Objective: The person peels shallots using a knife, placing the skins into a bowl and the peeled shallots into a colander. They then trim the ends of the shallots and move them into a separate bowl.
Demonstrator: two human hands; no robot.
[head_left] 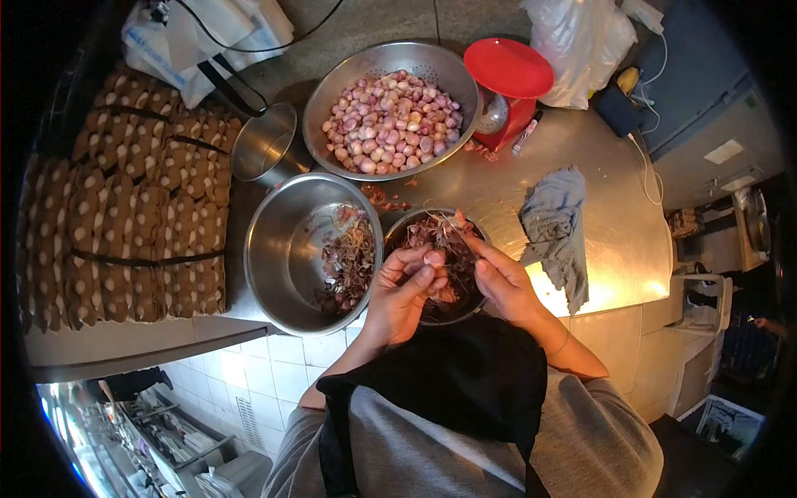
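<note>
The rim of the metal bowl [466,292] is hidden at 8 o'clock by the left hand [403,297] and at 3 o'clock by the right hand [508,286]. The bulb [434,258] is partly covered by the left hand; the right hand's grip cannot be made out. Figures on the scale dial [494,114], at 1 o'clock, are illegibly small. The plastic bags [149,50] at 11 o'clock are cut off by the top edge.

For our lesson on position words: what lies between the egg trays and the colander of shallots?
In the head view, a small metal pot sits between the egg trays and the colander.
</note>
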